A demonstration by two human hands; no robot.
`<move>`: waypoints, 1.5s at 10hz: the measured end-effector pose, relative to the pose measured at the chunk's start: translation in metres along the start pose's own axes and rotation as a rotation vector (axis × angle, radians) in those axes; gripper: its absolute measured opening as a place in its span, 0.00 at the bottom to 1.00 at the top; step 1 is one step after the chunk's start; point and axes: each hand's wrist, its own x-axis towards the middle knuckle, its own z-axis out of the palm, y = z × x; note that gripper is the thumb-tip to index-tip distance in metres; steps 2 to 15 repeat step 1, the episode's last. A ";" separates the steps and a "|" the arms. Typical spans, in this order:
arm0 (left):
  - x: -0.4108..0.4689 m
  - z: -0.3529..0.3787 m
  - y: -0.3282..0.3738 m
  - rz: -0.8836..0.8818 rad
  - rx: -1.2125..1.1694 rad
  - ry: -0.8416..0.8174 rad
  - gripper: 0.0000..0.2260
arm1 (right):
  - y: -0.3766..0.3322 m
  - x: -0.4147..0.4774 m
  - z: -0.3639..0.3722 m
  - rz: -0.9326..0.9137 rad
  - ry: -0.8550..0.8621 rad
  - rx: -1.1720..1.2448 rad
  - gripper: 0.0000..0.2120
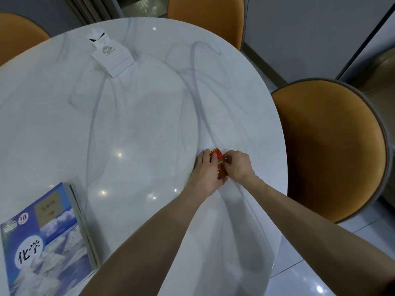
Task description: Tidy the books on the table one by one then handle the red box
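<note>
Both hands are meeting on the red box (pixel 219 165), near the right edge of the table (pixel 139 116). The left hand (pixel 206 174) is closing around the left side of the box, with its fingers (pixel 205 155) lying along the box edge. The right hand (pixel 238 165) is pinching the box from the right side, near its upper part. The box is sitting between the two hands; I cannot tell whether it is resting on the table or lifted a little.

The books (pixel 46 242) are lying in a stack at the near left edge of the table, a blue cover with white mountains on top. A white carton (pixel 110 55) is standing on the far left part of the table, well apart from the hands. Orange chairs (pixel 329 150) are standing around the table.
</note>
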 end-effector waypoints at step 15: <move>-0.001 -0.001 0.001 0.009 -0.004 0.009 0.37 | 0.001 0.001 -0.002 0.014 0.006 -0.003 0.11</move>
